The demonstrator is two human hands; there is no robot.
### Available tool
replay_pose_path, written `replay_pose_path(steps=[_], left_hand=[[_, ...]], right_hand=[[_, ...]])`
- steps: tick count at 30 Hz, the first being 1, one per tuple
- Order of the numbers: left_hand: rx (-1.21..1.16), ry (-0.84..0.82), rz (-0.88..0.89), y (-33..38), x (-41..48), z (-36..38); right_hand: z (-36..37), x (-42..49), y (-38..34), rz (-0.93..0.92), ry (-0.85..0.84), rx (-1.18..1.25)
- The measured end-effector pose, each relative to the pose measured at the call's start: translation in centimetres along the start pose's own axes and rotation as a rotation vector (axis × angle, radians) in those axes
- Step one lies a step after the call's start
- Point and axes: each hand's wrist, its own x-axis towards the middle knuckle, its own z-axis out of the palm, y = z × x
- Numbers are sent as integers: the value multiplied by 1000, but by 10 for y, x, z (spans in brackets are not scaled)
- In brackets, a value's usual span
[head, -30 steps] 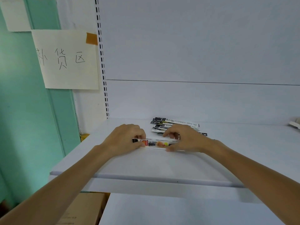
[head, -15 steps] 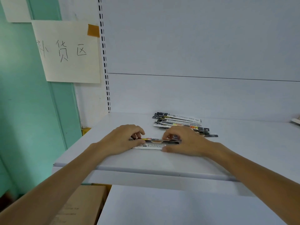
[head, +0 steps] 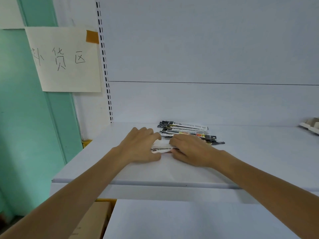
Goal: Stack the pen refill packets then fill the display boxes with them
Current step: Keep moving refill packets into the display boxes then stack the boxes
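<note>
A small stack of pen refill packets (head: 161, 147) lies on the white shelf (head: 259, 157), pinched from both ends. My left hand (head: 139, 146) grips its left end and my right hand (head: 190, 150) grips its right end, so only a short middle stretch shows. Just behind my hands, a loose pile of several more refill packets (head: 185, 131) lies fanned out on the shelf, black and white with some red and yellow print. No display box can be made out for sure.
A white object (head: 310, 126) sits at the shelf's far right edge. A handwritten paper sign (head: 63, 59) is taped to the left upright. A cardboard box (head: 93, 219) stands below left, beside a lower white shelf (head: 189, 219).
My hands have closed in toward each other on the stack, hiding more of it. The stack now shows a white side instead of its printed face.
</note>
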Motion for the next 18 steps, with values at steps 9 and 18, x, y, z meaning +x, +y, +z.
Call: replay_pose_path(steps=[9, 18], left_hand=[[231, 357, 100, 34, 19, -5], [-122, 70, 114, 85, 64, -3]], right_hand=[[-26, -30, 24, 312, -110, 49], [-47, -77, 53, 506, 210, 513]])
